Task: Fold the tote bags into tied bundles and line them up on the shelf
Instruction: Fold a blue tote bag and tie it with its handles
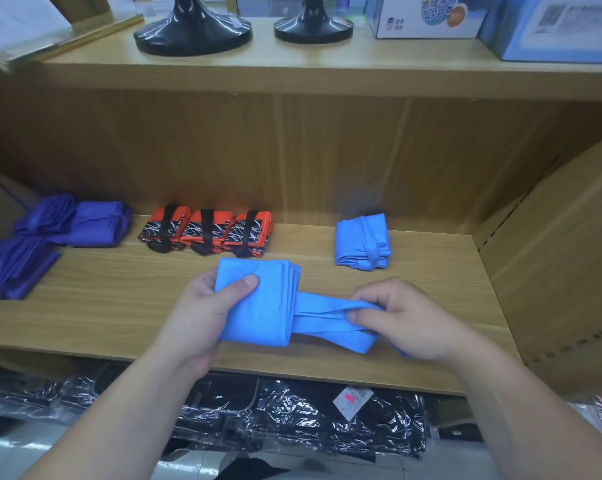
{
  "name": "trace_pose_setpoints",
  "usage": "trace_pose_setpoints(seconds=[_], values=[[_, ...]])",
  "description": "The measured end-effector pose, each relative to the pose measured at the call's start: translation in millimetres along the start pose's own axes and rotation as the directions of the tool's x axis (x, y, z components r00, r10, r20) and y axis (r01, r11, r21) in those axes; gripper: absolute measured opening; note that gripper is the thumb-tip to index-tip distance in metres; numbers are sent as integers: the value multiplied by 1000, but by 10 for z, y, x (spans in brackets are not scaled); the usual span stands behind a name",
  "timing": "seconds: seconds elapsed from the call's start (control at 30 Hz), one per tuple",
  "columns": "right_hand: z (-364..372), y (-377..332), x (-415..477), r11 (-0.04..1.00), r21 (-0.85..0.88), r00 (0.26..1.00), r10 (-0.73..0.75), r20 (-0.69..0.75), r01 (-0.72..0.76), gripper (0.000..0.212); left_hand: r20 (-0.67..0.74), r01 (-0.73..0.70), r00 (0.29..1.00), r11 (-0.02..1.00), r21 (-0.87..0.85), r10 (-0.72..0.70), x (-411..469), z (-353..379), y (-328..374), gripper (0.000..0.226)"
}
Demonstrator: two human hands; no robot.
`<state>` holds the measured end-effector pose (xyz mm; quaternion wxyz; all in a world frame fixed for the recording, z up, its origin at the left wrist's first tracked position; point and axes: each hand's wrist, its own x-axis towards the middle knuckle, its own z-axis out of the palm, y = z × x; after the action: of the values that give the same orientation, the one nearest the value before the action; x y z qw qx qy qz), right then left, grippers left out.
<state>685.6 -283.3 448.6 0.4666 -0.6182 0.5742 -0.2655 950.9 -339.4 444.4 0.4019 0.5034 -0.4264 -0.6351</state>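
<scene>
Blue cloth fills the middle of my view: a folded tote bag (254,306) sits at the front of the wooden shelf (119,289), between the two hands. My left hand (202,306) grips the folded square, with the thumb pressed on its top face and the fingers curled under its left edge. My right hand (406,320) is closed round the bag's handles (327,317), which stretch out flat to the right from the folded edge. Its fingers pinch the loops at their far end. From here I cannot tell whether the bag rests on the board or is lifted just off it. Behind it and to the right lies a tied blue bundle (361,242), its handle wrapped round the middle, apart from the bag in hand. Further left, three orange and black bundles (206,232) stand side by side, touching, each bound by a black strap. At the far left lie purple bags (98,223) in a loose group. On the upper shelf (327,64) stand two black stands (192,32) and some blue boxes (427,15). Below the front edge sit black goods in shiny plastic wrap (310,417).
</scene>
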Motion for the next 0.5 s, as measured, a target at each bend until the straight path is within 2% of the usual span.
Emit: trace_pose_setpoints(seconds=[0.1,0.17,0.23,0.27,0.33,0.37,0.47,0.5], values=[[-38,-6,-19,968,241,997,73,-9,-69,27,35,18,999,1000,-2,-18,-24,14,28,38],[-64,34,-4,946,312,997,80,19,-82,40,18,11,1000,999,37,-12,-24,40,17,39],[-116,29,-24,945,324,999,16,52,-32,60,-36,5,999,996,90,-2,-5,59,-23,35],[-156,46,-39,945,328,995,-42,92,9,59,-78,6,997,993,114,3,15,58,-47,32],[-222,81,-80,929,360,978,-145,148,83,36,-154,12,988,989,144,11,66,51,-86,22],[-231,80,-92,916,384,975,-180,131,118,26,-171,11,985,989,148,15,86,50,-90,20],[-183,94,-71,840,511,981,-192,-32,181,28,-167,-7,985,987,161,34,122,98,-94,19],[-158,59,-70,805,561,979,-191,-67,195,23,-163,-3,986,986,164,30,128,124,-108,19]])
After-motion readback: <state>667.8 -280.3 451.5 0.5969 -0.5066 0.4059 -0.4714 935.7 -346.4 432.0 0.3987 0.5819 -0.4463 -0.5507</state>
